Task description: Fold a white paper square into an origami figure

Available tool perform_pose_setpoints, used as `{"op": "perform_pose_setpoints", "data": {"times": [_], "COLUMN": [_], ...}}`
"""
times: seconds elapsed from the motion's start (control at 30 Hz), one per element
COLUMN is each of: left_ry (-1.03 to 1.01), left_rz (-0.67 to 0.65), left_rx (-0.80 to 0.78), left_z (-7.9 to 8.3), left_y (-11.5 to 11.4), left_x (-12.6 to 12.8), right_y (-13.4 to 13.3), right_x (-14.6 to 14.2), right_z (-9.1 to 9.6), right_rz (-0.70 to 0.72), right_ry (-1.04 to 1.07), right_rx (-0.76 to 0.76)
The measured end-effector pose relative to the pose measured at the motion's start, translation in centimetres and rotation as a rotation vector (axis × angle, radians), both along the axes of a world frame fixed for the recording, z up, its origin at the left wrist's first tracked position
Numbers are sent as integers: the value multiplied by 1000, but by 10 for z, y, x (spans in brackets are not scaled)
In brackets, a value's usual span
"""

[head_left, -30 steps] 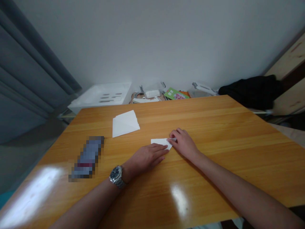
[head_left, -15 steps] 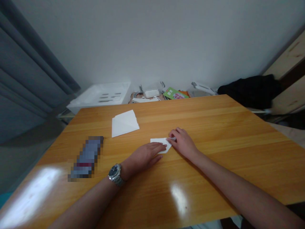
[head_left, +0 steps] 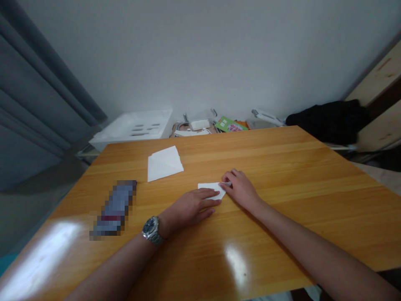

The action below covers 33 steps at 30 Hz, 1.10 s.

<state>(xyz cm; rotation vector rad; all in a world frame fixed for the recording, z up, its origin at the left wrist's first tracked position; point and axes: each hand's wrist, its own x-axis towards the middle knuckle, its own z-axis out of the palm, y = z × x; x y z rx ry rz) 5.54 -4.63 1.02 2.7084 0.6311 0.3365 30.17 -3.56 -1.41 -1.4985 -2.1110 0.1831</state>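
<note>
A small folded piece of white paper lies on the wooden table in front of me. My left hand, with a metal watch on the wrist, rests flat on its near side with the fingers stretched out. At the paper's right end, my right hand pinches the edge between thumb and fingers. Part of the paper is hidden under both hands. Farther back to the left lie white paper sheets, apart from my hands.
A blurred-out flat dark object, like a phone, lies on the table's left side. Behind the wooden table are a white plastic tray, a green booklet and dark cloth. A grey curtain hangs at left.
The fingers of my left hand have spread a little, one sliding right along the paper's near edge. My right hand keeps its pinch in nearly the same place.
</note>
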Motion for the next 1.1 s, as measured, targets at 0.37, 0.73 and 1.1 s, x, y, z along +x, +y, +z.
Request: {"op": "perform_pose_setpoints", "data": {"times": [0.37,0.73,1.1], "left_ry": [-18,53,99], "left_rz": [9,93,141], "left_rx": [41,74,97], "left_z": [-1,-2,0], "left_y": [-2,0,3], "left_x": [-1,-3,-7], "right_y": [-1,-2,-10], "right_x": [0,2,17], "right_z": [1,5,16], "right_rz": [6,36,435], "right_ry": [28,90,-75], "right_rx": [14,52,-15]}}
